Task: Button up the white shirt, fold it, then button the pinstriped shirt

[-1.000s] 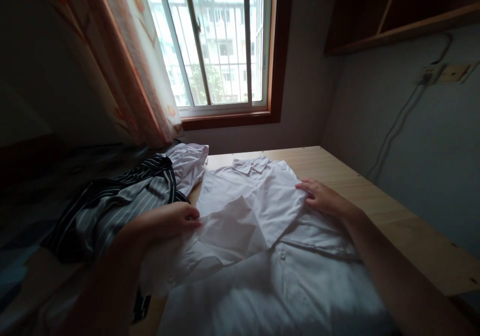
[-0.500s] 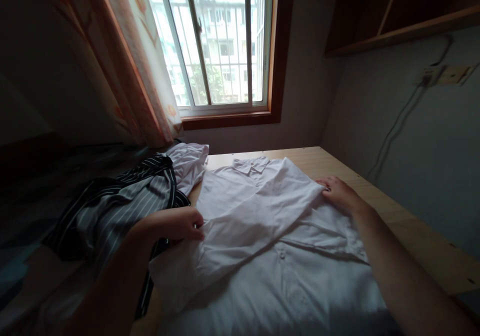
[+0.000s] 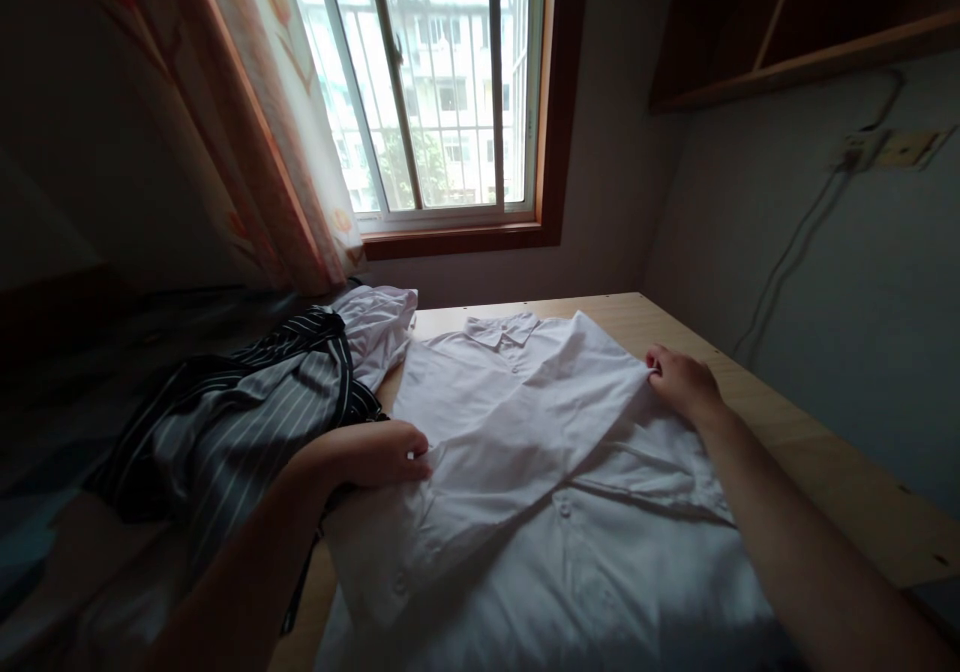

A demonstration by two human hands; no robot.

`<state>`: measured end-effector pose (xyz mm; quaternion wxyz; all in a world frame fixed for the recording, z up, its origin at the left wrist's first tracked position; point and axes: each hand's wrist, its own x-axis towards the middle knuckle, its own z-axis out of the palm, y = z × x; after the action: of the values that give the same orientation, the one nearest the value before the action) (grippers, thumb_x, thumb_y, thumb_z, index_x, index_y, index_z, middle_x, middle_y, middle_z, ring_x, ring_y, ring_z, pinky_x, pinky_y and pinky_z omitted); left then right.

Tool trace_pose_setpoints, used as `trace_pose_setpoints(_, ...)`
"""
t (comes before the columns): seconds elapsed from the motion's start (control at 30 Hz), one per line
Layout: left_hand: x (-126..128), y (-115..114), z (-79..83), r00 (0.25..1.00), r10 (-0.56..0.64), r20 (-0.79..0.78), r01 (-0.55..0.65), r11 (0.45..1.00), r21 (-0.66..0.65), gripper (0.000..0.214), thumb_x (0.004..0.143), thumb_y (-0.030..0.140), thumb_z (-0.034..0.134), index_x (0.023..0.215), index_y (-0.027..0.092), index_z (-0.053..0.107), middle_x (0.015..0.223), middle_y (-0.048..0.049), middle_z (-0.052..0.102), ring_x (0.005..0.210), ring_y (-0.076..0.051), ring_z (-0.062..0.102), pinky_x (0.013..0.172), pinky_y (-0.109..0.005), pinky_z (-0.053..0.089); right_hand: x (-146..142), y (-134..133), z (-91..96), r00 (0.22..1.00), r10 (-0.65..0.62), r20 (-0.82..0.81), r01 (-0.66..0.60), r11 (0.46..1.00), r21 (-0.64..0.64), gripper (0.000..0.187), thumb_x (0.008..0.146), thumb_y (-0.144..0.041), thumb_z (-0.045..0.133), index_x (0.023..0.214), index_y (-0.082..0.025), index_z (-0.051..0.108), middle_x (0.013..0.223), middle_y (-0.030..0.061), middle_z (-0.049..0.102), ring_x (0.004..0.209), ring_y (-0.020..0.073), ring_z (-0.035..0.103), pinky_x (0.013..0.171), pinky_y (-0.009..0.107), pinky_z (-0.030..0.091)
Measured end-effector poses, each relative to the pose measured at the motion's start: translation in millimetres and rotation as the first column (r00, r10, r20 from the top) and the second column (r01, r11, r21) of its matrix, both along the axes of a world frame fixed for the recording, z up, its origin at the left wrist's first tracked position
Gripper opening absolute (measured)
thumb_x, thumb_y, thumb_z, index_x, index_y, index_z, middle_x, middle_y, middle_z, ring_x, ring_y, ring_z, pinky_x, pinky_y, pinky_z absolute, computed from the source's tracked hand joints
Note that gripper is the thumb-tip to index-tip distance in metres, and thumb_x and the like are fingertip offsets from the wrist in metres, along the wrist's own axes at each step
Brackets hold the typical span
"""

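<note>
A white collared shirt [image 3: 480, 402] lies front up across the wooden table, its collar toward the window. One sleeve runs diagonally over its chest, with a cuff button showing at the lower left. My left hand [image 3: 386, 452] is closed in a pinch on the sleeve's left edge. At the upper right, my right hand [image 3: 682, 382] pinches the fold of white cloth near the shoulder end of that sleeve. Buttons run down the front below the sleeve. The lower hem lies beyond the bottom of the view.
Left of the shirt lie a black-and-grey striped garment [image 3: 255, 412] and a crumpled white garment [image 3: 375, 327]. Pale wooden table [image 3: 795, 432] shows along the right. A curtain [image 3: 277, 182] hangs beside the window [image 3: 450, 102]; a cable [image 3: 791, 242] runs down the right wall.
My left hand has moved slightly right with the sleeve's edge, and the cuff end has shifted inward with it. My right hand has stayed nearly in place, its fingers now more tightly curled.
</note>
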<state>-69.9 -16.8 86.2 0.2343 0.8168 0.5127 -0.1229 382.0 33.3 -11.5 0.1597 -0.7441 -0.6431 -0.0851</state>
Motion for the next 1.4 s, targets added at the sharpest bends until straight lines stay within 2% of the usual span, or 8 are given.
trace_pose_setpoints(0.23, 7.5, 0.3, -12.7, 0.986, 0.158, -0.05, -0.165, 0.961, -0.221, 0.022, 0.068, 0.039, 0.06, 0.06, 0.02, 0.053, 0.055, -0.0028, 0.057, 0.04, -0.017, 0.051, 0.046, -0.03, 0.041, -0.6, -2.9, -0.4, 0.999, -0.032, -0.011, 0.031, 0.991, -0.133, 0.029, 0.078, -0.014, 0.051, 0.099, -0.02, 0.07, 0.111, 0.0155, 0.068, 0.103, 0.0321, 0.061, 0.081, 0.039, 0.045)
trace_pose_setpoints(0.37, 8.4, 2.0, -14.3, 0.988, 0.154, -0.019, -0.154, 0.959, -0.239, 0.021, 0.068, 0.038, 0.06, 0.061, 0.019, 0.055, 0.057, -0.003, 0.058, 0.041, -0.017, 0.052, 0.045, -0.029, 0.043, -20.2, 16.1, 11.7, 0.976, 0.217, -0.018, -0.218, 0.974, -0.056, 0.039, 0.079, -0.01, 0.048, 0.111, -0.015, 0.07, 0.118, 0.0164, 0.067, 0.111, 0.0293, 0.06, 0.097, 0.039, 0.044)
trace_pose_setpoints(0.5, 10.4, 3.5, -15.6, 0.98, 0.196, -0.02, -0.195, 0.951, -0.241, 0.029, 0.072, 0.046, 0.059, 0.062, 0.018, 0.057, 0.057, -0.0035, 0.058, 0.044, -0.017, 0.053, 0.044, -0.027, 0.043, -62.0, 47.7, 9.7, 0.855, 0.512, -0.081, -0.519, 0.848, -0.106, 0.039, 0.083, -0.011, 0.046, 0.116, -0.013, 0.069, 0.12, 0.0144, 0.068, 0.109, 0.0245, 0.063, 0.099, 0.033, 0.046)
trace_pose_setpoints(0.6, 10.6, 5.8, -19.5, 0.98, 0.198, -0.019, -0.197, 0.955, -0.221, 0.035, 0.075, 0.049, 0.058, 0.061, 0.017, 0.058, 0.054, -0.0035, 0.058, 0.045, -0.016, 0.054, 0.045, -0.025, 0.043, -86.8, 65.4, -6.2, 0.808, 0.582, -0.089, -0.589, 0.8, -0.116, 0.037, 0.091, -0.021, 0.045, 0.12, -0.011, 0.066, 0.128, 0.0158, 0.064, 0.119, 0.0247, 0.058, 0.105, 0.033, 0.042)
trace_pose_setpoints(0.73, 9.4, 9.5, -24.3, 0.99, 0.142, -0.028, -0.144, 0.972, -0.187, 0.031, 0.075, 0.046, 0.059, 0.062, 0.017, 0.059, 0.051, -0.0024, 0.055, 0.044, -0.015, 0.052, 0.046, -0.024, 0.041, -94.0, 79.7, -26.0, 0.899, 0.43, -0.078, -0.437, 0.883, -0.169, 0.053, 0.097, -0.042, 0.04, 0.14, -0.011, 0.05, 0.149, 0.0169, 0.045, 0.138, 0.0286, 0.041, 0.113, 0.042, 0.032)
trace_pose_setpoints(0.87, 9.8, 11.2, -24.1, 0.994, 0.092, -0.061, -0.102, 0.975, -0.197, 0.028, 0.076, 0.042, 0.056, 0.062, 0.018, 0.055, 0.051, -0.0001, 0.052, 0.042, -0.014, 0.05, 0.044, -0.023, 0.039, -85.9, 94.1, -29.6, 0.966, 0.247, -0.078, -0.258, 0.937, -0.235, 0.064, 0.097, -0.056, 0.031, 0.149, -0.018, 0.039, 0.156, 0.0117, 0.035, 0.142, 0.0288, 0.034, 0.116, 0.046, 0.025)
trace_pose_setpoints(1.13, 8.5, 13.7, -27.1, 0.995, 0.066, -0.08, -0.081, 0.977, -0.197, 0.028, 0.076, 0.043, 0.057, 0.065, 0.018, 0.055, 0.053, 0.0002, 0.054, 0.044, -0.014, 0.052, 0.043, -0.022, 0.039, -70.7, 129.8, -34.4, 0.995, 0.07, -0.069, -0.087, 0.953, -0.289, 0.07, 0.095, -0.062, 0.026, 0.15, -0.02, 0.036, 0.16, 0.0084, 0.029, 0.147, 0.0258, 0.024, 0.118, 0.046, 0.018)
trace_pose_setpoints(1.4, 7.0, 15.3, -28.4, 0.995, 0.058, -0.076, -0.074, 0.973, -0.22, 0.027, 0.077, 0.042, 0.054, 0.066, 0.018, 0.055, 0.054, 0.0004, 0.054, 0.045, -0.014, 0.051, 0.045, -0.023, 0.04, -61.8, 153.1, -39.3, 0.998, -0.002, -0.056, -0.015, 0.952, -0.307, 0.072, 0.094, -0.063, 0.021, 0.153, -0.022, 0.032, 0.162, 0.0078, 0.023, 0.148, 0.0257, 0.019, 0.118, 0.052, 0.015)
